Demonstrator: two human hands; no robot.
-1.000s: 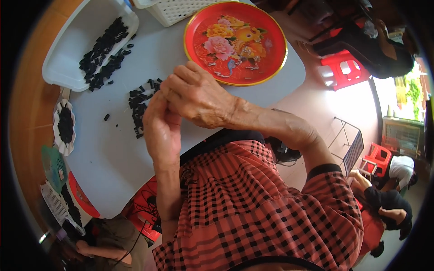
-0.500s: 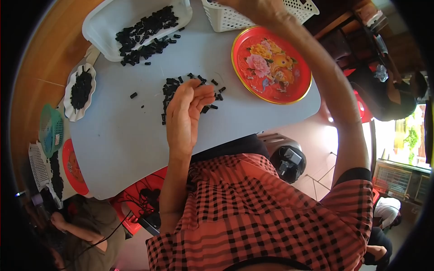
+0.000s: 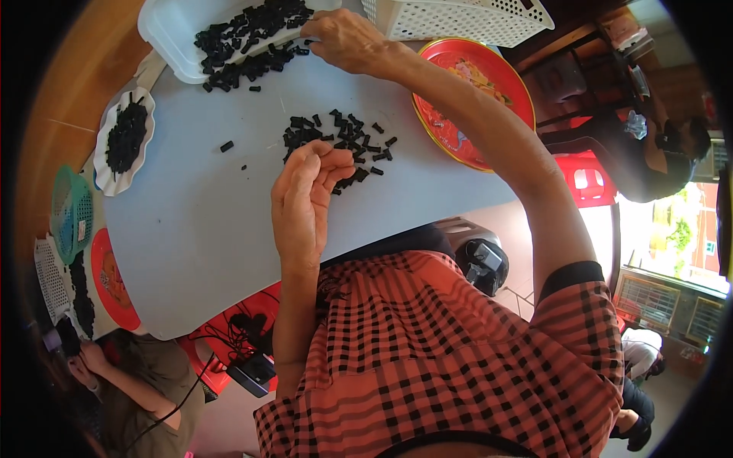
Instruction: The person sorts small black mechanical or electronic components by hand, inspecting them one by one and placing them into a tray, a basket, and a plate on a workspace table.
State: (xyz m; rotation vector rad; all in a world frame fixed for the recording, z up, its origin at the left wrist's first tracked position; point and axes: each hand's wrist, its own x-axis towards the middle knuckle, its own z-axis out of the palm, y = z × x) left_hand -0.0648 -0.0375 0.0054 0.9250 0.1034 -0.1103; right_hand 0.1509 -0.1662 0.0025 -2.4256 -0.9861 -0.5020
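Observation:
My left hand [image 3: 301, 206] hovers palm-up at the near edge of a loose heap of small black cylindrical pieces [image 3: 351, 137]. Its fingers are loosely curled but apart, and nothing shows in the palm. At the far side of the table my right hand [image 3: 347, 42] reaches down beside the right end of a white tray [image 3: 168, 38], fingers bunched together. Whatever its fingertips hold is hidden. More black pieces [image 3: 256, 67] lie in the tray and along its near rim.
A round red flowered tray [image 3: 519, 91] lies under my right forearm. Behind it stands a white perforated basket [image 3: 458, 21]. On the left are a white scalloped dish [image 3: 114, 164] with black strips, a green basket [image 3: 72, 214] and a red plate [image 3: 114, 282]. A co-worker's arm [image 3: 137, 385] shows lower left.
My right hand has moved left and nearer, from above the white basket to the white tray's right end. My left hand stays by the heap, its fingers slightly more curled. The view has shifted a little.

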